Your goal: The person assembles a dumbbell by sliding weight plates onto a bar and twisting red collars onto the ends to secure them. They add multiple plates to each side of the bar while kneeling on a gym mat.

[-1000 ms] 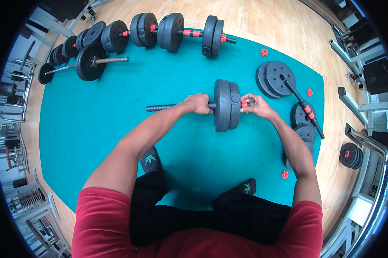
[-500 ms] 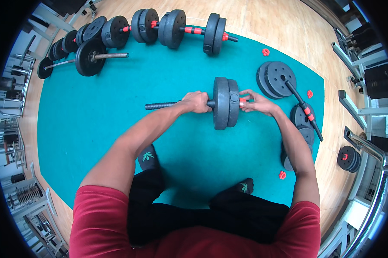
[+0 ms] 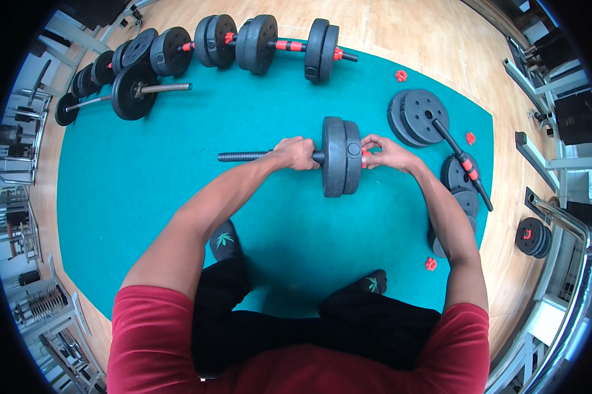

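My left hand (image 3: 296, 153) is wrapped round the bar of a dumbbell (image 3: 241, 157), whose bare threaded end sticks out to the left. Two dark grey weight plates (image 3: 333, 157) sit side by side on the bar's right part, between my hands. At the right end, the fingers of my right hand (image 3: 389, 155) pinch a red star-shaped nut (image 3: 365, 157) against the outer plate. Part of that nut is hidden by the fingers.
On the green mat (image 3: 145, 197), loaded dumbbells (image 3: 256, 44) and a barbell (image 3: 134, 90) line the far left. Loose plates (image 3: 424, 117), a spare bar (image 3: 465, 164) and red nuts (image 3: 401, 76) lie at the right. Gym machines (image 3: 562, 249) flank the wooden floor.
The red nut shows more plainly between my right fingers, which have shifted slightly on it. My left hand keeps its hold on the bar. The whole view has shifted slightly.
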The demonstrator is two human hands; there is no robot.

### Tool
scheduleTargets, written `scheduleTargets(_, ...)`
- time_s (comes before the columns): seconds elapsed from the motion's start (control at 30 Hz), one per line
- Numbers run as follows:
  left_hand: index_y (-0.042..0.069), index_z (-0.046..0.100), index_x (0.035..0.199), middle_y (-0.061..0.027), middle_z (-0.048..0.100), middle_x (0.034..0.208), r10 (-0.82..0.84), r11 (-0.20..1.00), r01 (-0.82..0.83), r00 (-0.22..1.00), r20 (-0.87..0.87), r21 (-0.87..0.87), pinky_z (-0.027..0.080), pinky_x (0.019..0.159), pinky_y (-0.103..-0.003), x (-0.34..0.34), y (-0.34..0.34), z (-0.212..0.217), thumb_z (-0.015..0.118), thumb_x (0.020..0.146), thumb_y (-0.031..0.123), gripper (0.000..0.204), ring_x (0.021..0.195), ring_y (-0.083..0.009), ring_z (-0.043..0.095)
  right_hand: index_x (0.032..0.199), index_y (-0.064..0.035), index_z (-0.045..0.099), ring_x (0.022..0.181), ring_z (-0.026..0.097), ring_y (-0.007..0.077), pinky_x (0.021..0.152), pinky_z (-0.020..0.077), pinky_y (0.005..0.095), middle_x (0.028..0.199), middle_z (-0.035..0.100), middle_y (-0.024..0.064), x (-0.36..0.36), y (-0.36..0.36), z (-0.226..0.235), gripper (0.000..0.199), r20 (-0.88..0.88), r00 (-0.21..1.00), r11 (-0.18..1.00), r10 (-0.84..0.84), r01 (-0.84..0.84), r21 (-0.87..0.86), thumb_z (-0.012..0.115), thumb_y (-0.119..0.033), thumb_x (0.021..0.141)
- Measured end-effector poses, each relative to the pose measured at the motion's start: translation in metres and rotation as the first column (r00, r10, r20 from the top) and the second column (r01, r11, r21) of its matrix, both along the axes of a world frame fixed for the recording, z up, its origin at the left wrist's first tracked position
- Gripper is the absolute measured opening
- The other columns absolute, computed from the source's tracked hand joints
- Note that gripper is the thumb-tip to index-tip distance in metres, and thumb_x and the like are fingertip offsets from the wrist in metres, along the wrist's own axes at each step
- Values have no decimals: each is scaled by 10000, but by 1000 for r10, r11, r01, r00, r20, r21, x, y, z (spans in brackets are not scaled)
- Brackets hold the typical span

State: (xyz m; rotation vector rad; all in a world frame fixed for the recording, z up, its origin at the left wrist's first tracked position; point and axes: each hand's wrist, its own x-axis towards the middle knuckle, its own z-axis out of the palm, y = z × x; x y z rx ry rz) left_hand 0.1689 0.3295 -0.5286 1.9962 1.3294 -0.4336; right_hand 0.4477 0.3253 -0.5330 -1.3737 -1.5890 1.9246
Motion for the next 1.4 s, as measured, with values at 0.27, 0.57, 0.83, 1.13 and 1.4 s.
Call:
scheduleTargets(0.27,113,714,1013,-142,702,977,-21,1000,21,998,-52,-5,519,817,-472,-3,5,-3,683,780,381,357,964,-329,658,1090,12,591,667,628,135,607,546,259,922,664,127,-5,10,-1,369,109,993,926,38,6,-377,539,-340,993)
scheduleTargets(0.57,106,721,979,-146,706,944,-42,997,44,999,-33,66,521,805,-475,-2,1,-7,687,772,386,349,944,-335,661,1038,15,568,655,659,171,581,564,271,766,652,99,-2,12,-23,474,49,999,821,-7,34,-571,424,-436,1013)
scheduleTargets(0.83,105,718,984,-160,703,961,-47,999,47,998,-31,1,517,830,-460,-1,12,-1,698,764,387,358,971,-338,657,1232,-31,523,1077,621,237,889,524,392,1183,604,173,4,-4,4,592,232,962,937,142,-206,283,660,-482,875)
scheduleTargets(1.13,98,721,946,-175,700,910,-34,995,35,999,-18,90,522,792,-475,-8,12,-13,698,761,373,332,919,-349,662,1032,22,608,775,677,173,738,550,344,822,688,129,-4,2,-9,359,78,995,995,64,-70,68,596,-329,955)
scheduleTargets(1.4,105,722,947,-180,698,907,-88,988,87,996,-2,128,517,803,-476,2,10,5,708,762,342,301,924,-361,656,1083,46,587,864,678,239,771,564,366,1002,657,201,3,6,-28,592,142,990,982,0,27,-185,546,-526,936)
